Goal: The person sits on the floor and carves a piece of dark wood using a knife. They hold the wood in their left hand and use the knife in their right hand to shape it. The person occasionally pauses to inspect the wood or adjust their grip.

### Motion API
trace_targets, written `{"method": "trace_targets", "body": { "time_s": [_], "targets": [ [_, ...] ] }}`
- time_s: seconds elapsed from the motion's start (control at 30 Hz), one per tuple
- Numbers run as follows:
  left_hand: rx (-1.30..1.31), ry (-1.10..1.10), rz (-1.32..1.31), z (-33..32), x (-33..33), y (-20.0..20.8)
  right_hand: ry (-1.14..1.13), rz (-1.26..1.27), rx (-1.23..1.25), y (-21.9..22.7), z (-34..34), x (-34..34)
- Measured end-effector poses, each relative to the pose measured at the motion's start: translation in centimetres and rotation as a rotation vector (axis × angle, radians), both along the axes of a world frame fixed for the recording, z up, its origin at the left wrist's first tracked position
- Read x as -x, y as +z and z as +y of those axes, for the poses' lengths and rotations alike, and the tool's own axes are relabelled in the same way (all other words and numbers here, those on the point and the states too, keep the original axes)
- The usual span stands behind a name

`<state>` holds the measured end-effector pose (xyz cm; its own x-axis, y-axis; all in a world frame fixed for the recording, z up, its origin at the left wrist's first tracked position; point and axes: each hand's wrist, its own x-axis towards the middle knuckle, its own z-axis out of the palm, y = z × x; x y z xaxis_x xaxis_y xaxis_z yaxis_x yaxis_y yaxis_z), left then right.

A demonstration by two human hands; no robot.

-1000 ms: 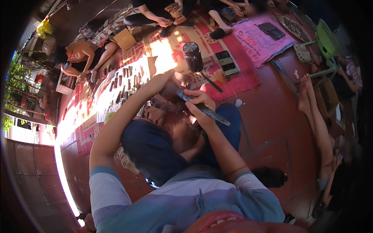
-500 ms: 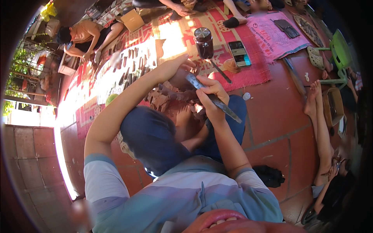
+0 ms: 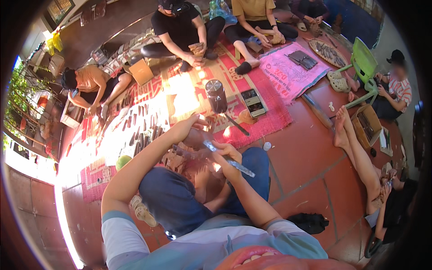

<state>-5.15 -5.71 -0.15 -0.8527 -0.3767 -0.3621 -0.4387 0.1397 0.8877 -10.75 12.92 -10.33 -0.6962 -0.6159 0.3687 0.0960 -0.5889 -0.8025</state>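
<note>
On the pink sheet [image 3: 292, 70], at two o'clock from the brown piece [image 3: 193, 139], there are printed letters and numbers. The phone [image 3: 254, 103], also at two o'clock but nearer, has a lit screen; its text is too small to read. The piece is between the two hands. The right hand [image 3: 228, 158] is clamped on the grey blade [image 3: 243, 168]. The left hand [image 3: 187, 127] curves over the far end; I cannot tell if its fingers grip. Compared with before, the person in black [image 3: 173, 27], at twelve o'clock, now shows shoulders and cap.
</note>
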Motion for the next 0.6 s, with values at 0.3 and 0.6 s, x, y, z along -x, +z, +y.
{"method": "trace_targets", "body": {
  "time_s": [0.3,0.6],
  "targets": [
    [-0.052,0.018,-0.050,-0.4,-0.5,-0.4,0.088,-0.099,0.052,0.8,-0.5,-0.1],
    [-0.096,0.052,-0.029,0.4,-0.5,0.2,0.241,-0.217,0.029,2.8,-0.2,0.3]
  ]
}}
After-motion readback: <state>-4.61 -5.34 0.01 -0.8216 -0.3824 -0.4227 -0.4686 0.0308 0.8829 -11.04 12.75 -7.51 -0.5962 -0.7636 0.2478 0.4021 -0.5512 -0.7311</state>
